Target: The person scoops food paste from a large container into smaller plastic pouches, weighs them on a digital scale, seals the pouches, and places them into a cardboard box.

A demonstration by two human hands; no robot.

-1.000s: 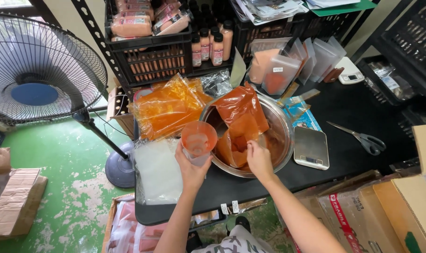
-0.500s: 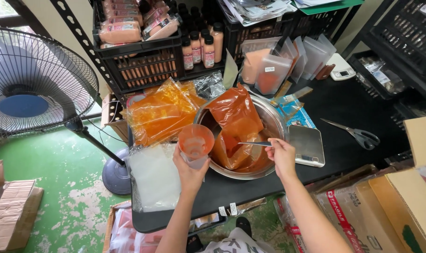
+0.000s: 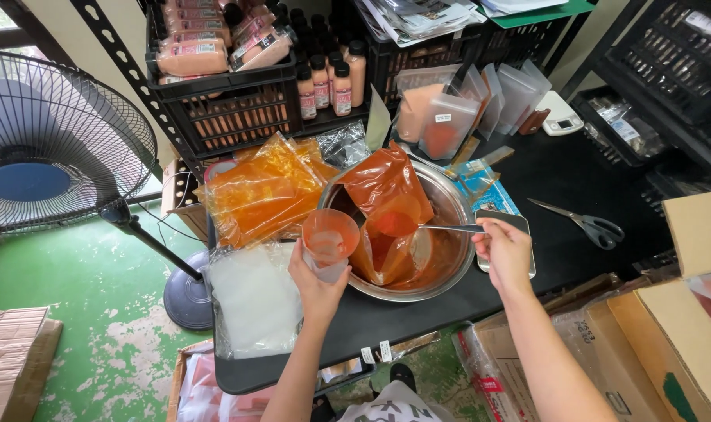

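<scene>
My left hand holds a small clear plastic cup smeared with orange sauce, just left of a steel bowl. My right hand grips the handle of a ladle whose scoop, full of orange-red sauce, hovers over the bowl. Inside the bowl lies a large plastic bag of the same sauce, slumped against the far rim. The cup sits close beside the ladle's scoop.
Orange-filled bags and a stack of clear bags lie left on the black table. Scissors, a small scale, pouches, crates of bottles, a floor fan and cardboard boxes surround it.
My right hand came out of the bowl and drew back to the right, lifting the filled ladle. The cup in my left hand stayed beside the bowl.
</scene>
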